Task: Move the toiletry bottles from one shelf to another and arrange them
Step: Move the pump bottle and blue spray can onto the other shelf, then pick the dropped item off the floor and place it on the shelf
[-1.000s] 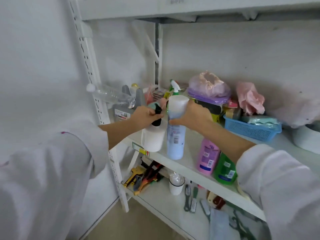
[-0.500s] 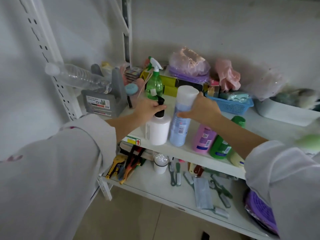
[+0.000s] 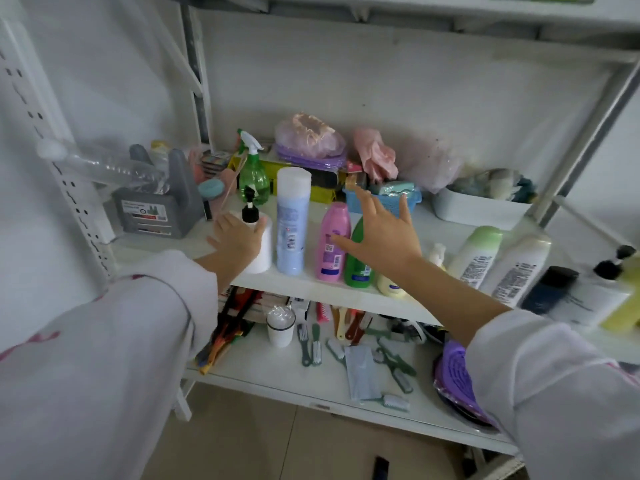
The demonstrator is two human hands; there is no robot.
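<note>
Pump bottle (image 3: 258,244): left hand (image 3: 237,237) touching; right hand (image 3: 381,233) spread

pump bottle (image 3: 259,247): white, black pump, upright at the left end of the row on the shelf (image 3: 311,285)
blue bottle (image 3: 292,223): tall, white cap, upright just right of it
pink bottle (image 3: 332,242): upright, next in the row
green bottle (image 3: 356,268): upright, beside the pink one
cream bottle (image 3: 391,287): small, pale yellow
right-end bottles (image 3: 498,265): two white, leaning
</note>
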